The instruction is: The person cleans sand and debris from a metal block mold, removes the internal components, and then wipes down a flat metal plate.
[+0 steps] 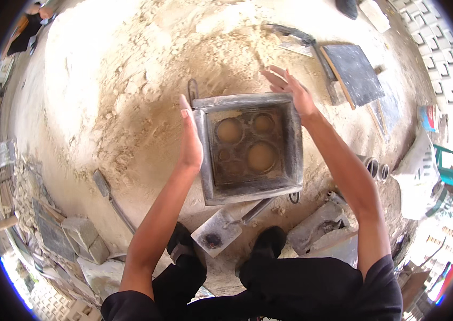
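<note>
A square grey box frame (253, 198) with raised walls stands before me on the sandy ground. Several round shapes lie in its floor; one large sand-coloured disc (262, 156) is the biggest. Wire loops stick out at its far left corner and near right corner. My left hand (190, 140) lies along the left wall, fingers straight and pointing away from me. At the far right corner, my right hand (297, 95) has its fingers spread, its palm side close to the wall. Whether either palm presses on the frame, I cannot tell.
A square-bladed shovel (217, 233) lies between my feet, its handle running toward the box. Another long-handled tool (110, 199) lies left. Loose sand (146, 91) spreads beyond. Dark boards (354, 72) lie far right, concrete blocks (83, 238) near left, and a green plastic chair (449, 168) at right.
</note>
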`<action>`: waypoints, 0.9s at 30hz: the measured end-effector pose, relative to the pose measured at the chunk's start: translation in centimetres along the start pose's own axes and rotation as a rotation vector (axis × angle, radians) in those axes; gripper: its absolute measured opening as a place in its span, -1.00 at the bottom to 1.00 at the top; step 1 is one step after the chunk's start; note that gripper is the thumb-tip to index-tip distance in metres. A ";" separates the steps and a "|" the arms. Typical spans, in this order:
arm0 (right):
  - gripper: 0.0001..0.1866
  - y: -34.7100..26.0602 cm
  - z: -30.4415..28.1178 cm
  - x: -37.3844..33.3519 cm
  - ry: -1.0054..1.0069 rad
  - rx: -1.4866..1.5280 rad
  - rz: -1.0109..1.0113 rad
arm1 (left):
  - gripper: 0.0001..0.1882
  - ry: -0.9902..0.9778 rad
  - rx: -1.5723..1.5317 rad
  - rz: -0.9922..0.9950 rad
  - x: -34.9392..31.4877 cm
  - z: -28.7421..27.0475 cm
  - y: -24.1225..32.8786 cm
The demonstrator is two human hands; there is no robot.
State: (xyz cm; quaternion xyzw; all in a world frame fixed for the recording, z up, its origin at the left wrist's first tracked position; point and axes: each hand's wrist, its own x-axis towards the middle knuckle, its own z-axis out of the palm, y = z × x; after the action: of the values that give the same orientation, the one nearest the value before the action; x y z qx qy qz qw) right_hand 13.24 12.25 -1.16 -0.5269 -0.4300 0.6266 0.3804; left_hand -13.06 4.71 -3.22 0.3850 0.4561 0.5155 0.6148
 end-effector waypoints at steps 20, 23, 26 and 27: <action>-0.38 -3.0 6.6 3.7 -0.349 -1.202 -0.198 | -0.72 0.078 0.620 -0.146 -1.6 -1.5 0.9; -0.40 -3.3 8.3 4.0 -0.385 -1.280 -0.203 | -0.80 0.082 0.545 -0.123 -1.5 -1.2 0.2; -0.41 -2.9 8.3 4.2 -0.391 -1.305 -0.231 | -0.81 0.051 0.571 -0.116 -1.5 -1.4 0.0; -0.41 -2.8 8.2 4.2 -0.397 -1.317 -0.228 | -0.81 0.038 0.548 -0.109 -1.5 -1.4 -0.1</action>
State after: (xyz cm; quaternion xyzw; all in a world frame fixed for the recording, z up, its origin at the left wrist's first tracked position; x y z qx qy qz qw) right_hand 4.52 15.96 0.72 -0.4750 -0.8346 0.2760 -0.0409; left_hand -14.48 3.26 -3.53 0.5019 0.6100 0.3465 0.5059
